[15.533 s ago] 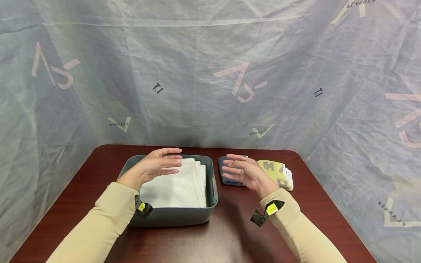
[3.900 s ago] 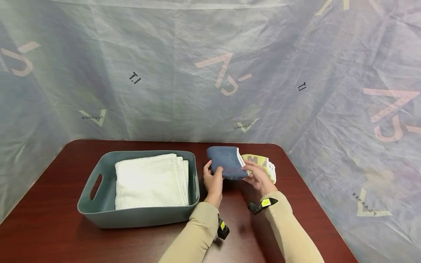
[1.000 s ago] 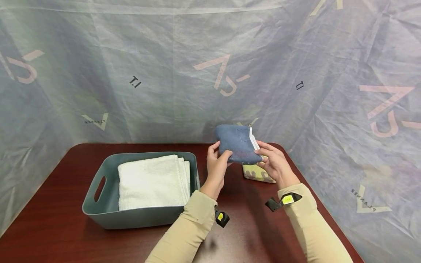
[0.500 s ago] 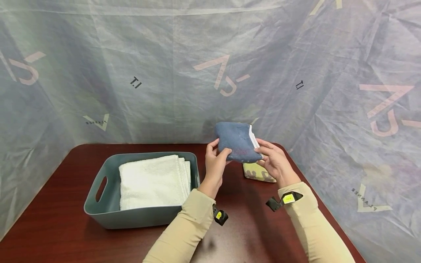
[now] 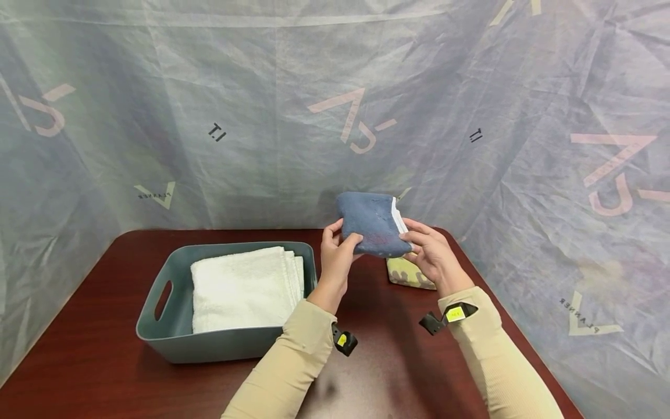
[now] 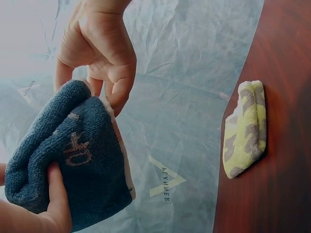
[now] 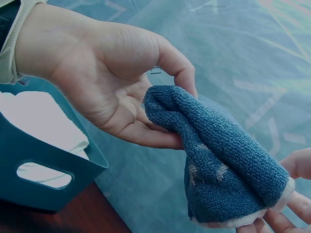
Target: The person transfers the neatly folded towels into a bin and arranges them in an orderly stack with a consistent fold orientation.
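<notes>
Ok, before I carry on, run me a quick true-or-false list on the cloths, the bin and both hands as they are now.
1. The left hand and the right hand both hold the blue cloth. True.
2. The white cloth lies folded inside the bin. True.
3. The blue cloth is in the bin too. False: it is held up outside the bin.
4. The yellow-and-grey cloth rests on the table. True.
5. The bin stands on the person's right side of the table. False: it stands on the left side.
</notes>
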Demonstrator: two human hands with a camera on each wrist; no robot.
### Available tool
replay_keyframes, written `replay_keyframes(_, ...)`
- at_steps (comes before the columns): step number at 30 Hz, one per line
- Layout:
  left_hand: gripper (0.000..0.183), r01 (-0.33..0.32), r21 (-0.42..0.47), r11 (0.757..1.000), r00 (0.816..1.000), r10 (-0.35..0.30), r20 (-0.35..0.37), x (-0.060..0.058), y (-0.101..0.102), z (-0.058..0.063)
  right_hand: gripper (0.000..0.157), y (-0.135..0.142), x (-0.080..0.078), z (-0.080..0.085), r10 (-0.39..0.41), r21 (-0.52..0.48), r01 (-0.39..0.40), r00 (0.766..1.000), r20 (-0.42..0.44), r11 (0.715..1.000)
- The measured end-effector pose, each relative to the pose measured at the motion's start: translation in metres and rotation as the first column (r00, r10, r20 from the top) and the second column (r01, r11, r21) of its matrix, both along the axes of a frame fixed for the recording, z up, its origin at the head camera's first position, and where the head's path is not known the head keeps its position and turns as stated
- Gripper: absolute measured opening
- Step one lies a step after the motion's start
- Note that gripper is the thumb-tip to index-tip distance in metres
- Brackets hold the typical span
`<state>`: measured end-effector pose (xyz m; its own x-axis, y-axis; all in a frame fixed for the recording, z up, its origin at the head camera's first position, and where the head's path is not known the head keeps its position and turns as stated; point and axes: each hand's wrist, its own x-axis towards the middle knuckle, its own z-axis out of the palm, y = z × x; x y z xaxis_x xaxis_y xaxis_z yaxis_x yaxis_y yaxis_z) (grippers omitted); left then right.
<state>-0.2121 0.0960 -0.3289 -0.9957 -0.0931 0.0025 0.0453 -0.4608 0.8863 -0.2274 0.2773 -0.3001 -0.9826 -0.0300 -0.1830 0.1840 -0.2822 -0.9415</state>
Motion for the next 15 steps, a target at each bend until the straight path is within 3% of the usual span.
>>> replay_keyframes(15, 0.053, 0.009, 0.029, 1.0, 1.0, -0.009, -0.028, 0.002, -0.015, 0.009, 0.051, -0.012, 0.002, 0.01, 0.01, -0.001, -0.01, 1.0, 0.001, 1.0)
